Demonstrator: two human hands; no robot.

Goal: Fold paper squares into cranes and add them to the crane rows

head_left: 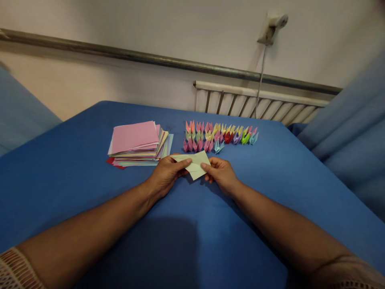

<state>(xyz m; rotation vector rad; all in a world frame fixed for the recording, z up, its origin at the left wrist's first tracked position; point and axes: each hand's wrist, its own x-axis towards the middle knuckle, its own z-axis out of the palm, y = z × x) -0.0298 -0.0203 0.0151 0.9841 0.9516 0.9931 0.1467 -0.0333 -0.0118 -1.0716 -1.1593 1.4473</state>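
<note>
A pale green sheet of paper [197,163], partly folded, is held just above the blue table [75,172]. My left hand [167,173] pinches its left side with thumb and fingers. My right hand [221,173] pinches its right side. Behind my left hand lies a stack of coloured paper squares [136,143] with a pink sheet on top. Behind the held sheet stand rows of several small folded paper pieces [219,134] in pink, yellow, green, red and blue.
A metal rail [120,53] runs along the wall behind the table. A white railing [258,100] stands at the back right, with a wall device and cord [270,28] above it. Blue fabric [355,132] hangs at the right.
</note>
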